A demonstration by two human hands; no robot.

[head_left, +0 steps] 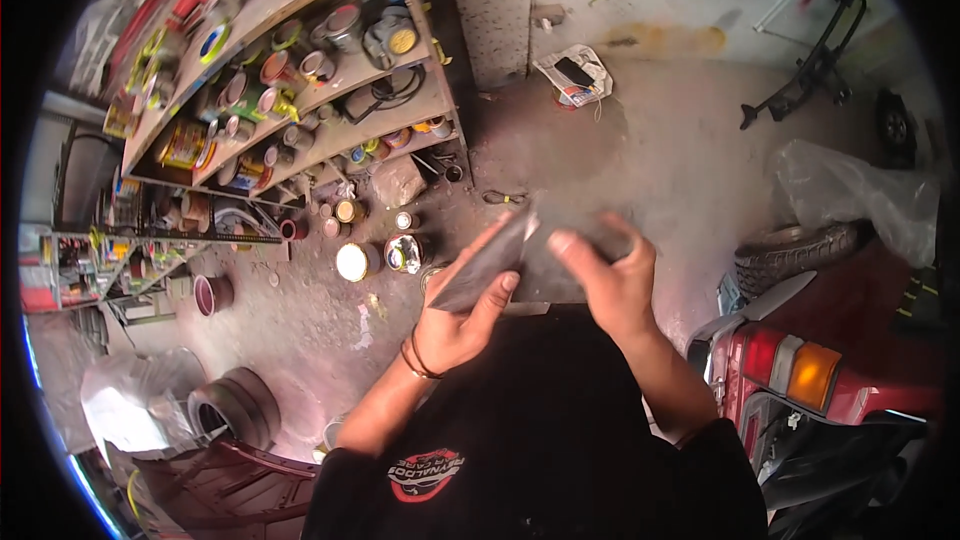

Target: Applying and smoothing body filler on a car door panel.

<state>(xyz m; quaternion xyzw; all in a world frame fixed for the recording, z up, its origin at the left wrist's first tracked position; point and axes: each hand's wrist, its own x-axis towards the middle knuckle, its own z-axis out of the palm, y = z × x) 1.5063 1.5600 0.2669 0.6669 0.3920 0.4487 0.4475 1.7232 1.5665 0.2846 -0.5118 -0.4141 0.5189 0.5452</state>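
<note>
Both hands grip 1 dark grey sheet (500,265): left hand (462,315) closed on its lower edge, right hand (605,275) pinching its blurred, half-hidden upper part

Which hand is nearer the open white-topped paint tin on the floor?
Left. The left hand is just right of the open white-topped paint tin; the right hand sits farther right, across the grey sheet both hold.

Car repair workshop, paint-tin shelves (290,90), tyre (795,255), red car's tail light (795,370), stained concrete floor (650,160)
</note>
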